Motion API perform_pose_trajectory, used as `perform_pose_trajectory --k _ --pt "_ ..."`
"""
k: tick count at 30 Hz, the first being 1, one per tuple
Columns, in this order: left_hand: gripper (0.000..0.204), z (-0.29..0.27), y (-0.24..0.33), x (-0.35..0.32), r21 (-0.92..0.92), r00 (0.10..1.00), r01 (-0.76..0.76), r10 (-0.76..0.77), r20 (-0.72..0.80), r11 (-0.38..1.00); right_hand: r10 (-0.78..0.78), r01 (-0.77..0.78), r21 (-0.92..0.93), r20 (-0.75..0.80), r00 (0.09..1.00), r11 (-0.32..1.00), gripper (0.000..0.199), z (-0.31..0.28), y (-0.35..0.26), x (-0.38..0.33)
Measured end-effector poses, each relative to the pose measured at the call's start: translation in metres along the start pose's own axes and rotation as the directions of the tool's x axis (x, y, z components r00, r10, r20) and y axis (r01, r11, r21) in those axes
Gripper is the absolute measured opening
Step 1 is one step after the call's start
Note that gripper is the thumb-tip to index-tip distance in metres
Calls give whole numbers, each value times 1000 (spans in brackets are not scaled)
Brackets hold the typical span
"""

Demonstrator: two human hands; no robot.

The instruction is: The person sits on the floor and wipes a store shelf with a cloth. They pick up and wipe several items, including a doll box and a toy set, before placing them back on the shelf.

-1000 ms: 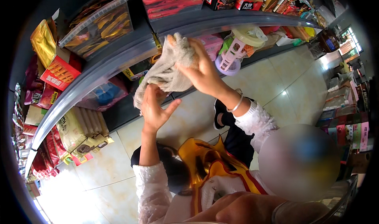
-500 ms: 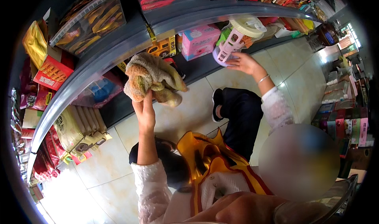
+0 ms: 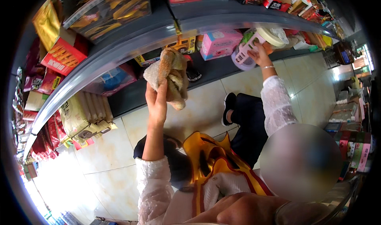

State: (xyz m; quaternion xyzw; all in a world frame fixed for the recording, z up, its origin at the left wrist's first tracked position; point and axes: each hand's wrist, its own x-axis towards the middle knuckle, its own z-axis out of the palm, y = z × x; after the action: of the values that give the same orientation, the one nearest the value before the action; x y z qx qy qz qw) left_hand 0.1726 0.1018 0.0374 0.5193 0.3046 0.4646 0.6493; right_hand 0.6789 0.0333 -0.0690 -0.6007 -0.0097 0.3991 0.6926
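A stained, beige-brown cleaning cloth (image 3: 170,76) hangs bunched up in my left hand (image 3: 156,102), which grips its near edge in front of the low shelf. Farther right, my right hand (image 3: 262,57) has its fingers curled onto the side of a pale purple plastic tub (image 3: 243,57) with cut-outs and a cream lid (image 3: 271,37). That tub leans at the front of the bottom shelf, and green and orange things show behind its side. Just left of it stands a pink box (image 3: 219,45).
A clear rail (image 3: 119,46) curves along the shelf edge above my hands. Yellow toy-vehicle boxes (image 3: 183,45) sit behind the cloth. Stacked beige packs (image 3: 85,116) rest at the left on the tiled floor (image 3: 107,161). Across the aisle, more goods (image 3: 349,145) are piled.
My right hand has moved from the tub's lower end to its side, and the tub sits tilted differently. In my left hand the cloth has swung and bunched tighter. The whole view has shifted.
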Motion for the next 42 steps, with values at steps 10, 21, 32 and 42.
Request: perform_pose_trajectory --k 10,21,32,42 --pt "47 3 10 -3 -326 958 285 -260 121 901 10 359 -377 701 713 854 89 137 31 -221" --pt "63 -18 27 -23 -496 803 522 -204 560 694 125 892 -311 950 285 327 82 183 49 -277" --pt "66 -32 23 -19 -792 852 513 -85 516 332 -729 872 -82 588 -349 -483 31 286 -98 -270" --pt "64 -21 24 -15 -719 893 446 -216 395 532 -671 633 -343 626 -398 -695 39 335 -122 -194"
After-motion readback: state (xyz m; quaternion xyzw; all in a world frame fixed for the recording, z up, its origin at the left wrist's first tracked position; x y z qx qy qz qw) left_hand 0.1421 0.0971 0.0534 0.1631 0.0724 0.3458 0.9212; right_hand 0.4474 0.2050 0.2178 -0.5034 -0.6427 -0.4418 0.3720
